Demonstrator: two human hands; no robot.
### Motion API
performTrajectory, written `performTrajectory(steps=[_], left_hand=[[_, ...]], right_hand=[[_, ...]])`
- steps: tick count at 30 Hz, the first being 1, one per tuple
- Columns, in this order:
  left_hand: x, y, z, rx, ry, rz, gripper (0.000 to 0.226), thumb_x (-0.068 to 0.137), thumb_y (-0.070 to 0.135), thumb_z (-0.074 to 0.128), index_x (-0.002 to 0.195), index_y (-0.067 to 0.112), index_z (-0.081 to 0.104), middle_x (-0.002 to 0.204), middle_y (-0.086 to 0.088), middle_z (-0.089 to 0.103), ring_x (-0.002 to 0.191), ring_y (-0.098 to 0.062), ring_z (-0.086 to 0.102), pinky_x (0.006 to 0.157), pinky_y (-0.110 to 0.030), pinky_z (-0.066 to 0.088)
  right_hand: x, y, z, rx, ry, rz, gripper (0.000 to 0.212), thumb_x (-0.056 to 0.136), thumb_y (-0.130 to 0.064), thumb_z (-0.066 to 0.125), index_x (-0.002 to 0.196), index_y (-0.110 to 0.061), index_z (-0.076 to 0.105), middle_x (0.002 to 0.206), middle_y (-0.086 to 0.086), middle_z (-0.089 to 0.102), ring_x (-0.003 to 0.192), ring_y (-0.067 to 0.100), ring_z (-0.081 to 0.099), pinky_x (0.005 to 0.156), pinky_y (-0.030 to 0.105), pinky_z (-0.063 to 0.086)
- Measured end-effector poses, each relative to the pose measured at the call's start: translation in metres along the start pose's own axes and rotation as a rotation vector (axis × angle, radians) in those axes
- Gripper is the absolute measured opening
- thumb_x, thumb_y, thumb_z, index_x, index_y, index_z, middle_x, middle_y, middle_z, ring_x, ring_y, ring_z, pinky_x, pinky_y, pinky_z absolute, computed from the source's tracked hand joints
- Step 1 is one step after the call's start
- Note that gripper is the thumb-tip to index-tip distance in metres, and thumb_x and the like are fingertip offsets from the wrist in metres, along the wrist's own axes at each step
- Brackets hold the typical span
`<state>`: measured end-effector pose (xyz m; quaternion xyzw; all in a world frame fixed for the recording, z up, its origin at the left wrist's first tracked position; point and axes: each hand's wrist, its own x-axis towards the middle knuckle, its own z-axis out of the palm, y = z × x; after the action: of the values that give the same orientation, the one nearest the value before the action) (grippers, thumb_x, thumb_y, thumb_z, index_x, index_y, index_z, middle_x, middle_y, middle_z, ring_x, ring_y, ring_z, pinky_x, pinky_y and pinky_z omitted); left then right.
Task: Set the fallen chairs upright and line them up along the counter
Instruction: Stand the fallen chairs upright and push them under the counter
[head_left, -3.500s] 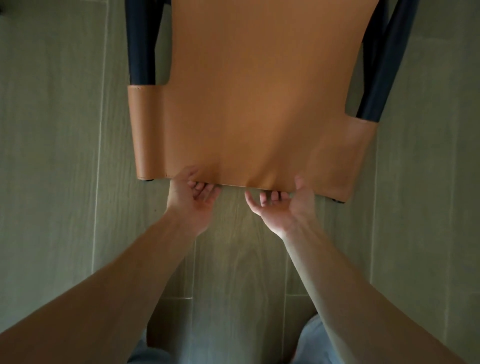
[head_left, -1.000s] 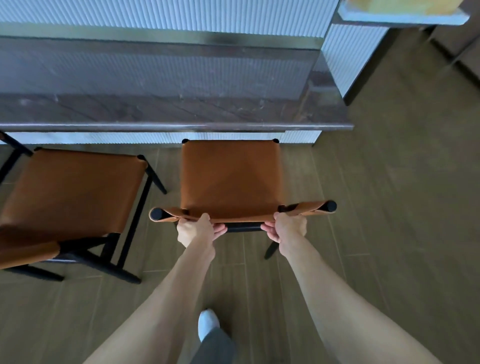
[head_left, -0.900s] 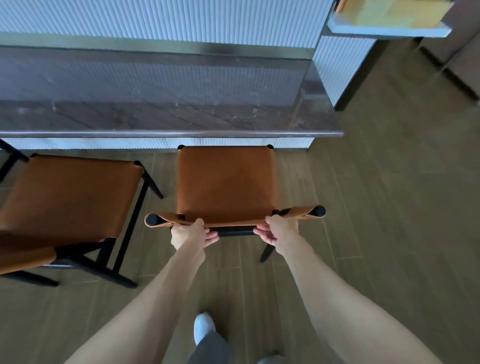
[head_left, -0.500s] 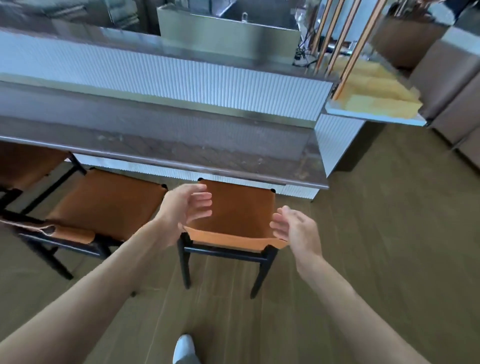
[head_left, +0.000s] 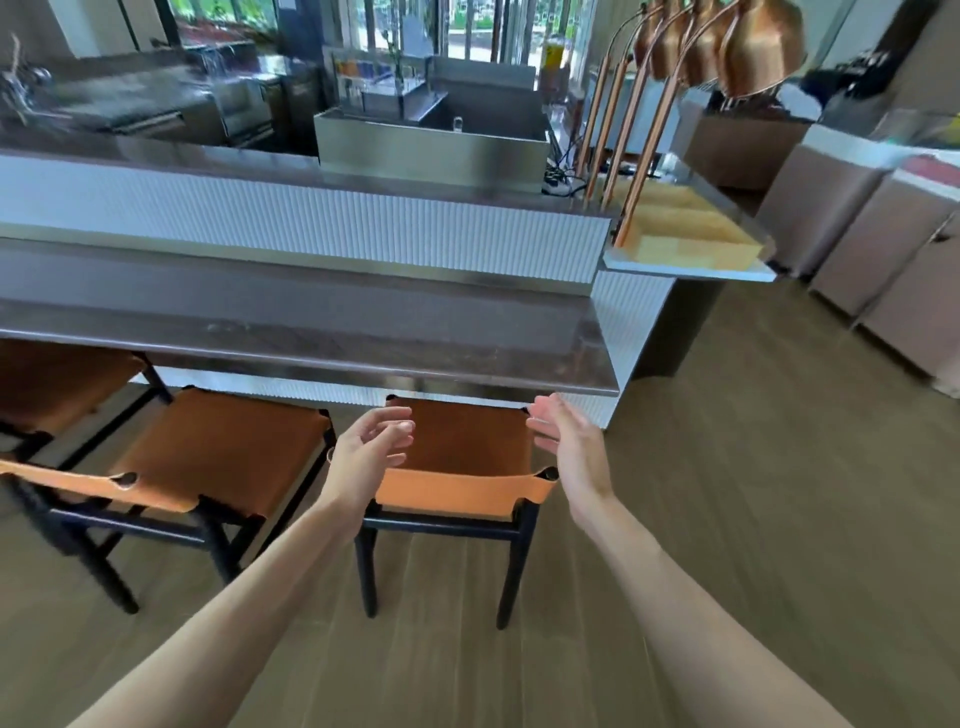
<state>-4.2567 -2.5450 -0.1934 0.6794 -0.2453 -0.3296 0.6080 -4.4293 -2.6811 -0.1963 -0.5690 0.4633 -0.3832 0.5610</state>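
Observation:
A tan leather chair (head_left: 467, 447) with black legs stands upright, its seat tucked under the dark counter (head_left: 311, 332). My left hand (head_left: 371, 452) hovers above its low backrest, fingers relaxed and holding nothing. My right hand (head_left: 569, 447) hangs beside the chair's right corner, fingers straight, also holding nothing. A second matching chair (head_left: 218, 452) stands upright to the left, slightly angled. A third chair (head_left: 52, 379) shows at the far left edge, partly cut off.
The counter's white ribbed wall (head_left: 311, 228) rises behind the top. Copper lamps (head_left: 727, 47) lean over a tray shelf (head_left: 685, 244) at the right end. Beige cabinets (head_left: 883, 244) line the far right. Wooden floor (head_left: 753, 467) stretches to the right.
Both hands let go of the chair's backrest and lifted off it. The view has risen from looking down at the seat to looking across the counter.

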Motion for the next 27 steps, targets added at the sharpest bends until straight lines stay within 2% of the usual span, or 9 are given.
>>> performTrajectory(steps=[4,8,11,13,16,19,21,24,27], left_hand=[[-0.003,-0.002,-0.032,-0.016,0.002,-0.002,0.027,0.099,0.01,0.056,0.125,0.013,0.064,0.118,-0.008,0.071,0.111,-0.02,0.067,0.1,-0.036,0.053],[-0.001,-0.012,-0.058,-0.001,-0.017,0.022,0.026,0.096,0.008,0.058,0.119,0.018,0.067,0.114,-0.004,0.073,0.108,-0.017,0.068,0.095,-0.031,0.053],[-0.002,-0.023,-0.066,-0.004,-0.033,-0.02,0.027,0.096,0.005,0.057,0.119,0.015,0.067,0.114,-0.007,0.072,0.109,-0.021,0.068,0.099,-0.037,0.053],[-0.001,-0.03,-0.069,0.012,-0.057,-0.045,0.027,0.096,0.005,0.058,0.12,0.014,0.067,0.115,-0.008,0.072,0.111,-0.023,0.068,0.101,-0.04,0.052],[0.01,-0.036,-0.07,0.074,-0.087,-0.052,0.026,0.096,0.009,0.06,0.12,0.017,0.067,0.113,-0.003,0.072,0.109,-0.019,0.068,0.101,-0.039,0.053],[0.033,-0.045,-0.066,0.156,-0.091,-0.059,0.024,0.096,0.011,0.062,0.117,0.02,0.068,0.112,-0.001,0.073,0.107,-0.016,0.068,0.098,-0.039,0.055],[0.052,-0.056,-0.059,0.13,-0.082,-0.146,0.025,0.096,0.01,0.062,0.121,0.014,0.066,0.115,-0.007,0.071,0.107,-0.02,0.068,0.095,-0.042,0.056],[0.086,-0.078,-0.046,-0.157,-0.011,-0.452,0.034,0.097,0.006,0.06,0.129,-0.005,0.056,0.12,-0.02,0.065,0.106,-0.031,0.066,0.095,-0.05,0.056],[0.127,-0.102,-0.038,-0.428,0.067,-0.71,0.046,0.098,0.006,0.06,0.139,-0.007,0.044,0.137,-0.029,0.052,0.111,-0.042,0.061,0.095,-0.056,0.053]], right_hand=[[-0.017,0.0,0.011,0.001,0.07,0.02,0.039,0.108,-0.034,0.043,0.125,-0.009,0.068,0.12,0.005,0.072,0.114,0.02,0.067,0.107,0.041,0.051],[-0.035,0.008,0.025,-0.046,0.091,0.01,0.04,0.109,-0.034,0.042,0.127,-0.009,0.067,0.121,0.004,0.071,0.115,0.019,0.067,0.105,0.04,0.052],[-0.048,0.014,0.031,-0.029,0.107,0.032,0.038,0.109,-0.031,0.042,0.128,-0.008,0.066,0.122,0.005,0.071,0.115,0.019,0.067,0.105,0.045,0.052],[-0.053,0.019,0.034,-0.062,0.115,0.038,0.034,0.108,-0.033,0.044,0.122,-0.014,0.068,0.12,0.001,0.071,0.113,0.017,0.067,0.106,0.045,0.052],[-0.05,0.029,0.039,-0.085,0.128,0.071,0.023,0.107,-0.035,0.047,0.112,-0.026,0.068,0.113,-0.004,0.072,0.111,0.015,0.067,0.106,0.045,0.051],[-0.033,0.042,0.044,-0.095,0.12,0.125,0.021,0.104,-0.032,0.053,0.113,-0.024,0.069,0.11,-0.005,0.072,0.109,0.015,0.068,0.098,0.04,0.056],[-0.015,0.057,0.049,-0.052,0.113,0.219,0.02,0.102,-0.025,0.057,0.116,-0.017,0.069,0.114,0.001,0.072,0.106,0.018,0.07,0.087,0.037,0.061],[0.02,0.087,0.056,0.149,0.143,0.472,0.019,0.099,-0.014,0.06,0.115,-0.004,0.064,0.117,0.015,0.068,0.103,0.03,0.071,0.077,0.044,0.064],[0.06,0.12,0.062,0.353,0.181,0.733,0.032,0.096,-0.011,0.065,0.124,0.001,0.055,0.12,0.024,0.059,0.104,0.04,0.067,0.069,0.048,0.061]])
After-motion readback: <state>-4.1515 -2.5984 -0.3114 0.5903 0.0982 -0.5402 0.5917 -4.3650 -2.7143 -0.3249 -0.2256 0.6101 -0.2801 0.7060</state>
